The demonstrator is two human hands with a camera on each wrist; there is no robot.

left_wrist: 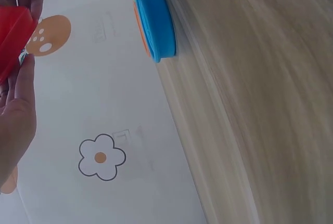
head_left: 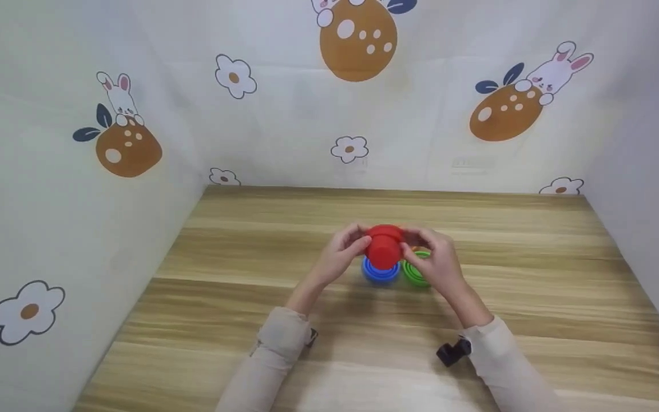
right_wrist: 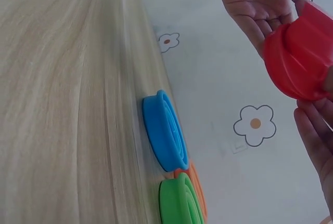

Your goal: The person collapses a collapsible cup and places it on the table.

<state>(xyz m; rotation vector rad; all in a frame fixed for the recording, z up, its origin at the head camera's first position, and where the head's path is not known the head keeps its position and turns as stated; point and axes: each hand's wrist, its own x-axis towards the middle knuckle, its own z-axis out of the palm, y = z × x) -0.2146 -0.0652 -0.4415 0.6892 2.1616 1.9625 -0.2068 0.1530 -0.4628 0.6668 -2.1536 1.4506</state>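
Between the fingertips of both hands is a red collapsible cup, raised above the table and partly unfolded into a step. My left hand pinches its left side, while my right hand pinches the right side. In the right wrist view the red cup shows a wide rim and a narrower section. Below it on the table lie a blue collapsible cup and a green one, both flattened into rings. An orange piece sits behind them, mostly hidden in the head view.
The wood-grain table is bounded by pale cloth walls printed with flowers and rabbits at the back and sides. A black wrist device hangs by the right sleeve.
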